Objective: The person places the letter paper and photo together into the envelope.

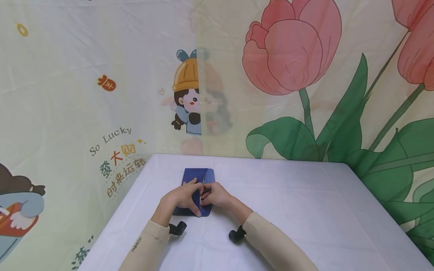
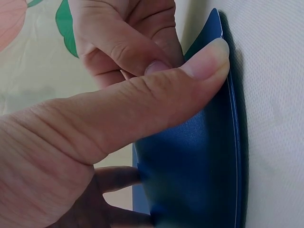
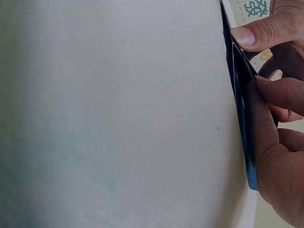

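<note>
A dark blue flat sheet [image 1: 194, 175] lies on the white table [image 1: 288, 203], near its far left part. Both hands meet over its middle. My left hand [image 1: 181, 196] lays its thumb [image 2: 204, 66] along the blue sheet [image 2: 199, 166], with its fingers curled at the sheet's edge below. My right hand [image 1: 217, 195] holds the sheet's raised flap, its fingers [image 3: 268, 118] pressed on the blue sheet [image 3: 239, 90]. The right hand's fingers [image 2: 128, 42] touch the left thumb. The near half of the sheet is hidden under the hands.
Printed fabric hangs behind and to the left of the table: cartoon figures [image 1: 190, 94] and pink tulips [image 1: 295, 45]. Black wrist mounts [image 1: 178, 228] [image 1: 237, 235] sit under both sleeves. White cloth stretches to the right of the hands.
</note>
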Available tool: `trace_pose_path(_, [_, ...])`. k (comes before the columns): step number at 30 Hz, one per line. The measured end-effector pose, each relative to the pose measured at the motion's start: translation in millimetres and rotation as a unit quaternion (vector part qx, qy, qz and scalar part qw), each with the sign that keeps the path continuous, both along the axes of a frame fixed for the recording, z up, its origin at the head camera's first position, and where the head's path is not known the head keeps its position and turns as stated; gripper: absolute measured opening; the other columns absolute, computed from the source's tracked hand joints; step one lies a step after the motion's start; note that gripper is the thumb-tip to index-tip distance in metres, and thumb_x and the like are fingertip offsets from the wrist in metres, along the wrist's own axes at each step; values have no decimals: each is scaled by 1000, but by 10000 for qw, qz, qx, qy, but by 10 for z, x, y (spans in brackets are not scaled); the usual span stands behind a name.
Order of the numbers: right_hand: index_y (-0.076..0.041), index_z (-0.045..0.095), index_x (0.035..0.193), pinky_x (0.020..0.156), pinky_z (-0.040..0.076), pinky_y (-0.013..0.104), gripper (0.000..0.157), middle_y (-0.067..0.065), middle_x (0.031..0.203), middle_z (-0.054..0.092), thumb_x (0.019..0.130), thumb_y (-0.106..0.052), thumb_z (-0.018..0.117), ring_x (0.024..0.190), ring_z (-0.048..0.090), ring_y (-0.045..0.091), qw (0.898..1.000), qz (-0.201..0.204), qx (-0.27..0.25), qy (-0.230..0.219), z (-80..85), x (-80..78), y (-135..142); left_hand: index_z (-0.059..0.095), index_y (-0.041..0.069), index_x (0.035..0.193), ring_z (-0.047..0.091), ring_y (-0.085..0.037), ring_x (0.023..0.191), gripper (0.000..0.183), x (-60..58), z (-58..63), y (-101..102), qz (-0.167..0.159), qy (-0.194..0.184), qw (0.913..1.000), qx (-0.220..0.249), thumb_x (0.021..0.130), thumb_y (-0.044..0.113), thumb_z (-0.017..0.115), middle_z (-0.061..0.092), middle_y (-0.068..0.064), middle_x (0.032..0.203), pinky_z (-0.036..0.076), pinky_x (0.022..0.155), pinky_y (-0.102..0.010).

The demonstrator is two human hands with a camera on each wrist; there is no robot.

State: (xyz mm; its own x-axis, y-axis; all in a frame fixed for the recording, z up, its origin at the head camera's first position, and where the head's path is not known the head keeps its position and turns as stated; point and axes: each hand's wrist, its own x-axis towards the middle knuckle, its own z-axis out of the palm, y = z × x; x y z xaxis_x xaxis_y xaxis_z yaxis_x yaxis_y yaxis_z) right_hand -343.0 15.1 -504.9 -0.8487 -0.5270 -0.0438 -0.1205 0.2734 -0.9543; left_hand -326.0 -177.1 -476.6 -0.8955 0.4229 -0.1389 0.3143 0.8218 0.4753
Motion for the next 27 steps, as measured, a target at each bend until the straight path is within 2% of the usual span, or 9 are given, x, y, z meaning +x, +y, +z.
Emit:
trace_pose_path(4, [8, 66, 126, 75, 60, 24, 43, 15, 101, 71, 84, 14, 73, 82, 68, 11, 9968, -46, -523, -601, -21, -22, 7, 60, 27, 108, 19, -69, 147, 65, 5, -3, 2, 40, -9, 10000, -30, 60, 40, 102, 21, -26, 171, 31, 112, -78])
trace_pose_path(7, [8, 66, 127, 74, 60, 23, 42, 13, 98, 71, 86, 14, 70, 81, 68, 11, 9952, -35, -671, -709, -33, -37, 21, 61, 27, 114, 17, -69, 148, 69, 11, -1, 7, 87, -22, 9999, -51, 60, 39, 102, 20, -25, 171, 29, 113, -78])
trace_pose_path(12, [8, 65, 129, 75, 60, 24, 42, 16, 104, 71, 87, 11, 68, 83, 67, 12, 9962, 32, -626, -601, -34, -45, 74, 62, 26, 119, 15, -70, 147, 72, 20, -5, 21, 108, -23, 9999, -91, 61, 38, 101, 19, -25, 171, 28, 113, -79])
trace_pose_path(19, [11, 51, 145, 88, 63, 36, 59, 23, 127, 66, 87, 8, 66, 98, 72, 20, 9968, -151, -496, -604, -32, -64, 210, 61, 27, 123, 12, -71, 147, 74, 32, -3, 43, 159, -50, 9995, -252, 61, 37, 101, 18, -27, 171, 29, 110, -81])
trace_pose_path(23, [10, 50, 146, 84, 62, 36, 59, 22, 131, 67, 91, 0, 70, 96, 70, 18, 9981, -335, -280, -434, 4, -76, 297, 62, 30, 119, 11, -68, 150, 68, 37, -5, 43, 189, -191, 9989, -379, 63, 38, 100, 18, -26, 171, 29, 108, -84])
trace_pose_path(27, [7, 49, 148, 81, 59, 37, 61, 23, 134, 65, 93, -9, 71, 96, 66, 19, 9983, -541, -127, -192, 61, -82, 389, 62, 32, 128, 11, -66, 151, 73, 48, 12, 45, 167, -246, 9983, -507, 65, 42, 98, 20, -26, 171, 25, 110, -84])
